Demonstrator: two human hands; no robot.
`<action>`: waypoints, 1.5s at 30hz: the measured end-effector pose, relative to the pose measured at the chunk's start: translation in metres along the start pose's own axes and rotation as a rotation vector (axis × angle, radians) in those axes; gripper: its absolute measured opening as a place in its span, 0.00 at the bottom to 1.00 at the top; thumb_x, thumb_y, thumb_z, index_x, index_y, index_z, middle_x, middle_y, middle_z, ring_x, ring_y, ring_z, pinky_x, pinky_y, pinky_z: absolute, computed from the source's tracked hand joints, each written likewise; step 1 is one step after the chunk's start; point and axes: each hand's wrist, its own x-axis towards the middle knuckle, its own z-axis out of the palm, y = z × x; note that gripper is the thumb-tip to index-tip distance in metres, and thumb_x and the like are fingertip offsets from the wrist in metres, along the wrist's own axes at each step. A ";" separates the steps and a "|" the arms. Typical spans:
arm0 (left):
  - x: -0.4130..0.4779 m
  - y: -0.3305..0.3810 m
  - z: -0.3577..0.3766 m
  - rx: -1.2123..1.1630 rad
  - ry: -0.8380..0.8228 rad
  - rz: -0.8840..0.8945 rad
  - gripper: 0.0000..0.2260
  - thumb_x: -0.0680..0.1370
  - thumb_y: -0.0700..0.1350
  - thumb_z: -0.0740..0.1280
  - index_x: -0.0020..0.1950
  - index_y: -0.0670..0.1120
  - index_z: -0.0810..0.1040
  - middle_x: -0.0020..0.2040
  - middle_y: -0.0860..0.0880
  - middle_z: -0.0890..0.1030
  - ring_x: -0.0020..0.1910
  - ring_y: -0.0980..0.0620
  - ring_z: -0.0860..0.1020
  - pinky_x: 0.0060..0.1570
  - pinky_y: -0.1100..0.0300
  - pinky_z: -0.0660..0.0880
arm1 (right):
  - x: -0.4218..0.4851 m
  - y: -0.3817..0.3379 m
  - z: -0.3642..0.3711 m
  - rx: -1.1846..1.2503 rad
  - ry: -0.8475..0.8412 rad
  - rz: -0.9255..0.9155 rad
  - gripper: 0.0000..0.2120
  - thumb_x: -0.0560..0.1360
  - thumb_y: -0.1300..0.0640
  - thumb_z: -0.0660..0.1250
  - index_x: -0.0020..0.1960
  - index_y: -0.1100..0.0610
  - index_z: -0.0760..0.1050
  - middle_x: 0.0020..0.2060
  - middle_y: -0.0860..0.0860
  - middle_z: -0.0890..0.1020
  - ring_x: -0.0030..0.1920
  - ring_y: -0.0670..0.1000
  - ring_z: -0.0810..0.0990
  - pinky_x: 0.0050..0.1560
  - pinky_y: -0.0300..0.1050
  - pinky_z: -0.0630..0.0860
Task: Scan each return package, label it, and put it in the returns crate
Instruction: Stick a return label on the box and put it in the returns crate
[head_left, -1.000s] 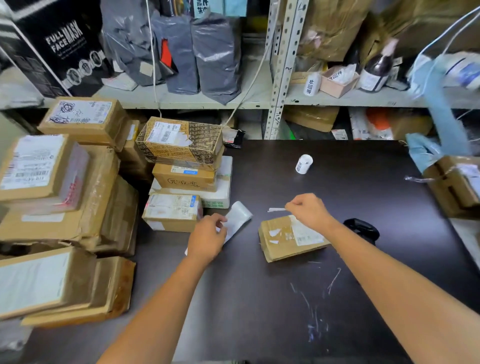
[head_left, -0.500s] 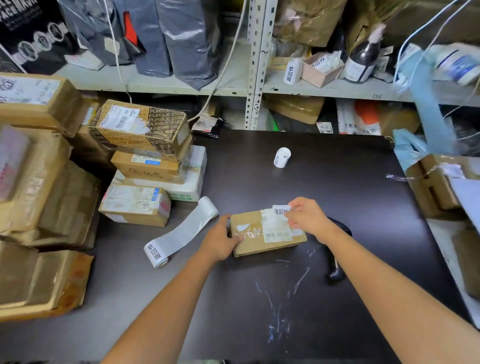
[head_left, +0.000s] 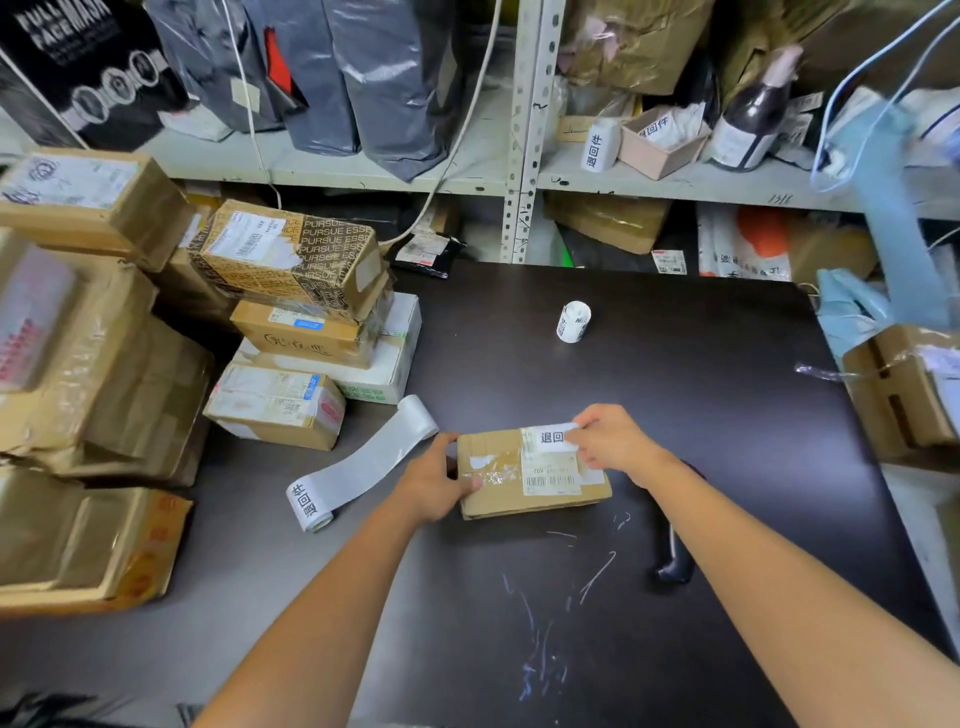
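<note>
A small brown cardboard package (head_left: 498, 493) with a barcode slip lies flat on the dark table (head_left: 675, 395). My left hand (head_left: 434, 483) grips its left end, thumb on top. My right hand (head_left: 610, 441) pinches a white return label (head_left: 551, 437) with black characters and lays it on the package's top far edge. An unrolled strip of label backing (head_left: 363, 462) trails left of the package. A black scanner (head_left: 675, 564) lies under my right forearm, mostly hidden.
Stacks of taped cardboard boxes (head_left: 291, 291) crowd the table's left side. A small roll of labels (head_left: 573, 322) stands at mid-table. An open carton (head_left: 904, 395) sits past the right edge. Metal shelving (head_left: 524, 156) with bags and parcels runs behind.
My left hand left the label strip and took the package's left end. My right hand carried the peeled label over the package and brought it down on the top.
</note>
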 end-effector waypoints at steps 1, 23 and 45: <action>-0.001 0.001 0.000 0.002 -0.001 0.002 0.27 0.76 0.44 0.72 0.71 0.52 0.65 0.52 0.51 0.78 0.51 0.52 0.76 0.47 0.63 0.70 | 0.003 0.003 0.002 -0.067 0.028 -0.014 0.05 0.75 0.63 0.69 0.50 0.61 0.77 0.37 0.54 0.77 0.34 0.52 0.74 0.35 0.45 0.74; 0.008 -0.006 -0.003 0.012 -0.052 -0.030 0.29 0.76 0.46 0.72 0.72 0.55 0.62 0.57 0.49 0.78 0.54 0.49 0.78 0.56 0.53 0.77 | 0.006 0.029 0.001 -0.263 0.081 0.038 0.20 0.75 0.43 0.70 0.58 0.56 0.71 0.53 0.53 0.81 0.51 0.54 0.80 0.47 0.49 0.79; -0.139 -0.026 -0.036 -0.456 0.553 -0.108 0.24 0.75 0.44 0.72 0.67 0.58 0.68 0.58 0.50 0.76 0.56 0.49 0.78 0.47 0.49 0.82 | -0.060 -0.043 0.061 -0.183 -0.054 -0.504 0.19 0.70 0.46 0.75 0.57 0.50 0.76 0.49 0.43 0.83 0.51 0.48 0.81 0.55 0.50 0.78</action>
